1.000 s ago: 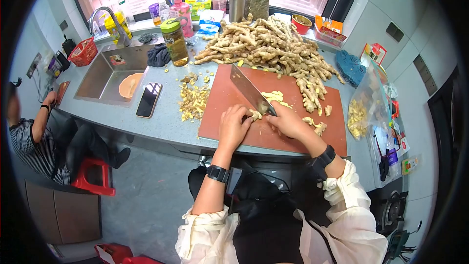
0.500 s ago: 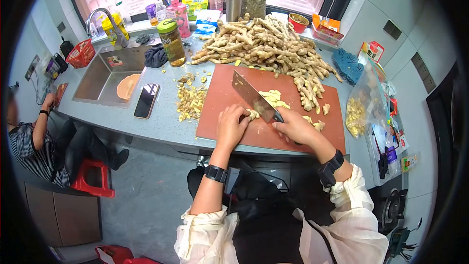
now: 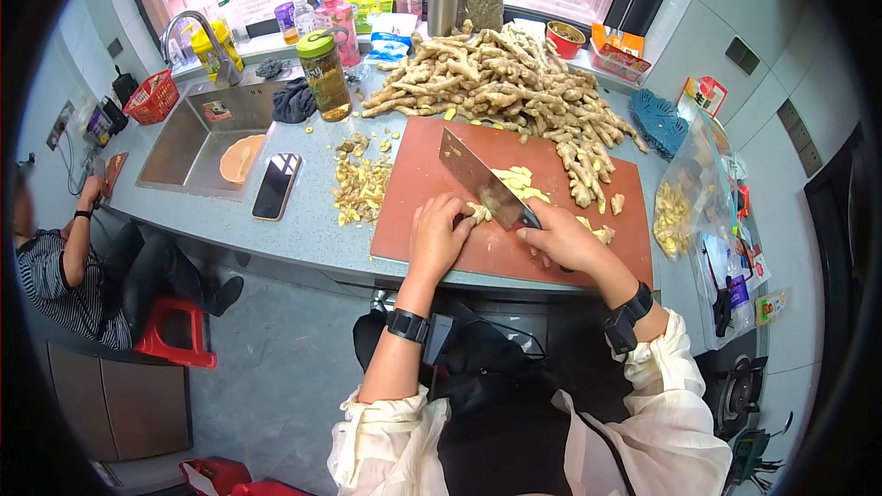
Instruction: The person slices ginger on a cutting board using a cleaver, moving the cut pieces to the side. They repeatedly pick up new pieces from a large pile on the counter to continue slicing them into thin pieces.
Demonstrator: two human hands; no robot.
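My right hand (image 3: pixel 562 237) is wrapped round the handle of a cleaver (image 3: pixel 480 176), whose broad blade slants up and left over the reddish-brown cutting board (image 3: pixel 418 156). Close to the blade, my left hand (image 3: pixel 439 231) pinches a piece of ginger (image 3: pixel 480 212) against the board. Just behind the blade lie pale yellow ginger slices (image 3: pixel 522 182). A few cut pieces (image 3: pixel 602 232) sit right of my right hand. Whole ginger roots form a big heap (image 3: pixel 501 78) at the back, spilling onto the board's upper right corner.
Left of the board are ginger scraps (image 3: pixel 358 186), a phone (image 3: pixel 277 186) and a sink (image 3: pixel 175 152). A green-lidded jar (image 3: pixel 323 78) stands behind them. On the right is a clear bag of ginger slices (image 3: pixel 673 219). Another person (image 3: pixel 73 266) sits at far left.
Both hands and the cleaver keep nearly the same place. The whole view has shifted very slightly, and the blade looks a touch lower.
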